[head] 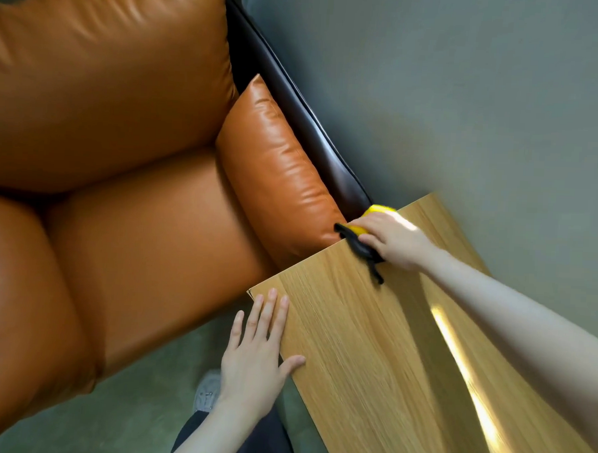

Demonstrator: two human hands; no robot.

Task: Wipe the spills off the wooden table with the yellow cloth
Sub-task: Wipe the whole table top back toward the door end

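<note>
Right hand bunches yellow cloth under curled fingers at far table edge; left hand flat, fingers spread. Cloth soft, light, likely best gripped mid-wad.

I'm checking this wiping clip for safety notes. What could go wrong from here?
1. The right hand presses the yellow cloth at the wooden table's far edge, so the cloth could slide off beside the orange sofa.
2. Wiped liquid might get pushed onto the sofa cushion there.
3. The left hand touches only the table's near edge; it may slip if leaned on.
</note>
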